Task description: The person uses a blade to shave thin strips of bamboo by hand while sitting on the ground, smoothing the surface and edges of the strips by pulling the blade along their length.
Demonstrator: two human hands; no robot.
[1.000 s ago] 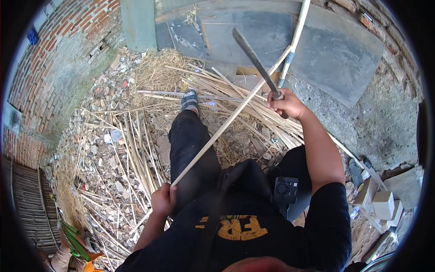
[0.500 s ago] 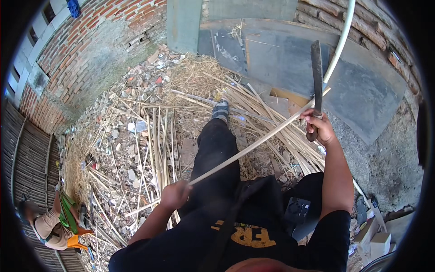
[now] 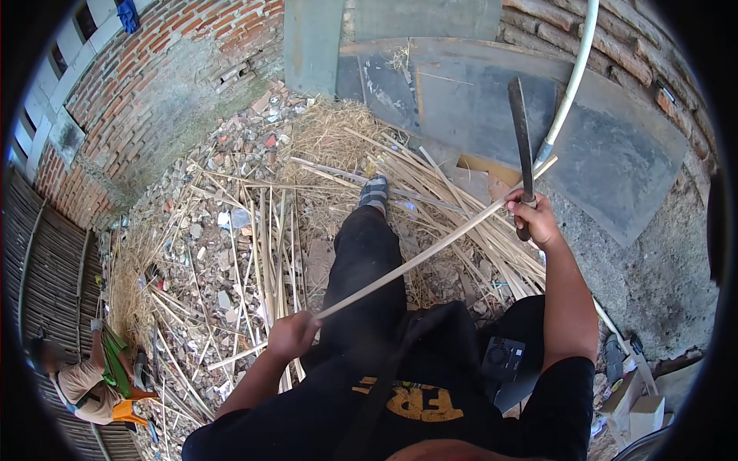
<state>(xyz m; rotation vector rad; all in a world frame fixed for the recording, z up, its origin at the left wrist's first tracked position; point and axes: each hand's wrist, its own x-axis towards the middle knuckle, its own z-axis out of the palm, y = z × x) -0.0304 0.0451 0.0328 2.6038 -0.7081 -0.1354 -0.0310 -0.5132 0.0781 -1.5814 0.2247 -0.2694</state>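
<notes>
A long pale bamboo strip runs slantwise across my front, from lower left to upper right. My left hand is closed around it near its lower end, and a short piece sticks out beyond the fist. At the other end my right hand grips the handle of a machete, whose dark blade points up and away. The blade crosses the strip close to its upper end. The right thumb and fingers lie against the strip there; whether they also pinch it is hard to make out.
Split bamboo strips lie piled ahead to the right, with more strips on rubble to the left. A white pipe rises by dark panels. Another person sits at the far left on an orange seat.
The machete blade has tilted leftward, and my right hand has shifted slightly left. My left hand and the strip's lower end have moved a little left and down.
</notes>
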